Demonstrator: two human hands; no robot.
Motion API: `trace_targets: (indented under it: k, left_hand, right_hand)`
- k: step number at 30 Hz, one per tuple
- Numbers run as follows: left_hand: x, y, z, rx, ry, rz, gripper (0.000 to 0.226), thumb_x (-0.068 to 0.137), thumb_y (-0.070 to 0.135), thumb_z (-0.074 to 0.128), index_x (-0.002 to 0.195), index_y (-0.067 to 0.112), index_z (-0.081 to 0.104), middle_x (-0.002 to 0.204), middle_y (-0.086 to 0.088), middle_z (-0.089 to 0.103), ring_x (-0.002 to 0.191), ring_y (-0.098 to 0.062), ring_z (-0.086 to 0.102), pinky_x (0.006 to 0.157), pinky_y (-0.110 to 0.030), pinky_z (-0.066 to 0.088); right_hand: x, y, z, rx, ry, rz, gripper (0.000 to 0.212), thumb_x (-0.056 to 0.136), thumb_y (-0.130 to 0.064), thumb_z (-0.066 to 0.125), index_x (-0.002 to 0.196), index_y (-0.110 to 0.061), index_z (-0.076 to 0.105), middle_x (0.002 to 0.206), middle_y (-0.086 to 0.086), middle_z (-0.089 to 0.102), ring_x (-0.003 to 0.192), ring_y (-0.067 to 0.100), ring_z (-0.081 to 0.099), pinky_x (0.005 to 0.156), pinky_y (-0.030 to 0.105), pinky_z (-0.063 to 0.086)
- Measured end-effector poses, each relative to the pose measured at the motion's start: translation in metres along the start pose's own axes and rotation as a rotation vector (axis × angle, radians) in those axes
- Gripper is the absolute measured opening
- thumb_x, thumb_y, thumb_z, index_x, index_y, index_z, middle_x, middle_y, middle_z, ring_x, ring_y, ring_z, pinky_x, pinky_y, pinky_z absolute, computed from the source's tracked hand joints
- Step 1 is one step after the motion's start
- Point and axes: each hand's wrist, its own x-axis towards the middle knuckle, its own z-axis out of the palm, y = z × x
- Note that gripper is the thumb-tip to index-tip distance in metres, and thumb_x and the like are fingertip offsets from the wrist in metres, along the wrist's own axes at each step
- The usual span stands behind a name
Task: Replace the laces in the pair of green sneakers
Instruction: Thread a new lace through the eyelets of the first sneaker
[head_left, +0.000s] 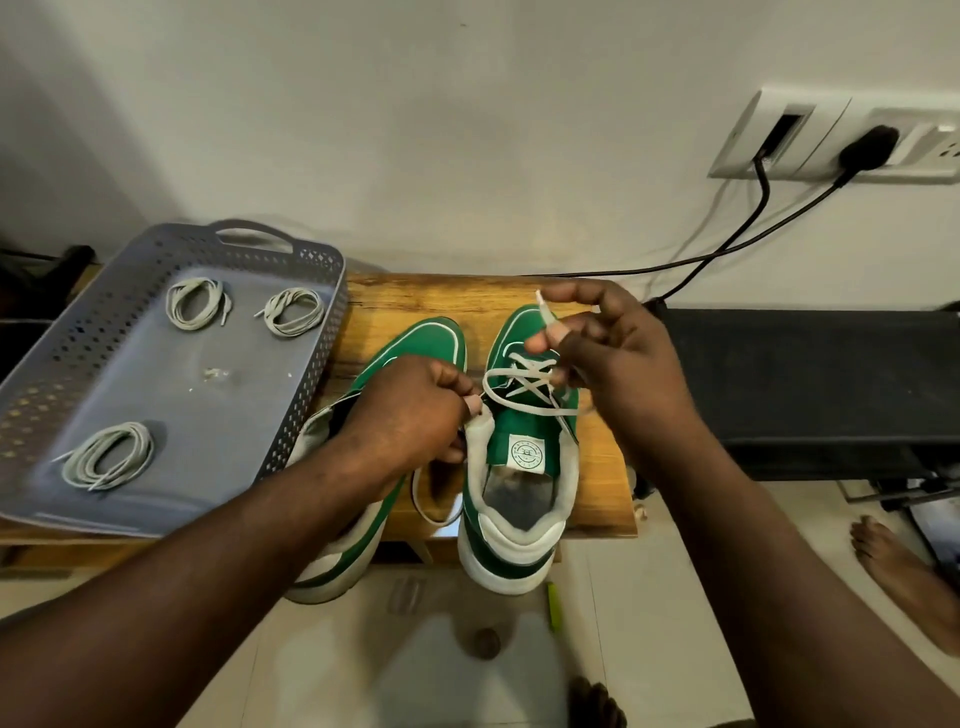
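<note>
Green sneakers (514, 431) on tabletop (415, 296), under hands. Left hand (410, 410) pinches one's collar edge, steadying it. Right hand (618, 358) pinches lace (527, 382) end, raised, likely drawing slack. Coiled laces (192, 304) ready in tray (156, 374) beyond left hand.

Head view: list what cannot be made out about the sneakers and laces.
- Left sneaker: eyelets hidden under the left hand and forearm.
- Right sneaker: tongue label text too small.
- Lace: end in the right hand motion-blurred.
- Tray: left rim blurred.
</note>
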Motion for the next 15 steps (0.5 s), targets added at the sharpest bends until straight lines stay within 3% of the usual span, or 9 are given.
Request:
trace_targets:
  k: [3, 6, 10, 13, 15]
  left_hand:
    - [0.0, 0.0, 0.0, -0.025, 0.003, -0.008, 0.016, 0.099, 0.005, 0.067, 0.095, 0.017, 0.076, 0.088, -0.005, 0.078, 0.073, -0.022, 0.078, 0.063, -0.034, 0.065]
    - [0.0, 0.001, 0.0, -0.045, -0.002, -0.021, 0.013, 0.099, 0.006, 0.067, 0.099, 0.015, 0.076, 0.089, -0.007, 0.078, 0.073, -0.023, 0.078, 0.063, -0.033, 0.065]
    - [0.001, 0.002, -0.001, -0.055, -0.025, -0.024, 0.009, 0.1, 0.01, 0.069, 0.102, 0.014, 0.076, 0.09, -0.009, 0.079, 0.077, -0.025, 0.078, 0.068, -0.037, 0.066]
    - [0.002, 0.002, -0.002, -0.054, -0.029, -0.025, 0.009, 0.1, 0.011, 0.069, 0.103, 0.014, 0.076, 0.09, -0.008, 0.079, 0.077, -0.026, 0.079, 0.069, -0.039, 0.066]
    - [0.003, 0.001, -0.002, -0.049, -0.03, -0.029, 0.01, 0.1, 0.01, 0.068, 0.1, 0.015, 0.076, 0.088, -0.008, 0.079, 0.075, -0.025, 0.078, 0.067, -0.037, 0.066]
  right_hand:
    - [-0.003, 0.009, 0.005, -0.408, 0.008, -0.089, 0.025, 0.095, -0.005, 0.064, 0.102, -0.029, 0.069, 0.086, -0.007, 0.076, 0.075, 0.006, 0.069, 0.069, 0.039, 0.062]
    - [-0.004, 0.017, 0.008, -0.632, -0.017, -0.135, 0.016, 0.09, -0.019, 0.072, 0.097, -0.034, 0.071, 0.086, -0.017, 0.072, 0.085, 0.006, 0.068, 0.073, 0.043, 0.062]
    - [-0.004, 0.015, 0.012, -0.843, -0.122, -0.17, 0.01, 0.086, -0.042, 0.076, 0.093, -0.035, 0.072, 0.088, -0.02, 0.072, 0.085, 0.003, 0.066, 0.072, 0.036, 0.058]
    - [-0.004, 0.016, 0.015, -0.916, -0.152, -0.185, 0.008, 0.087, -0.035, 0.078, 0.091, -0.035, 0.07, 0.09, -0.017, 0.072, 0.089, 0.005, 0.068, 0.072, 0.031, 0.057]
    - [-0.001, 0.016, 0.011, -0.799, 0.004, -0.184, 0.008, 0.089, -0.028, 0.078, 0.091, -0.033, 0.071, 0.089, -0.017, 0.071, 0.085, 0.005, 0.069, 0.069, 0.032, 0.059]
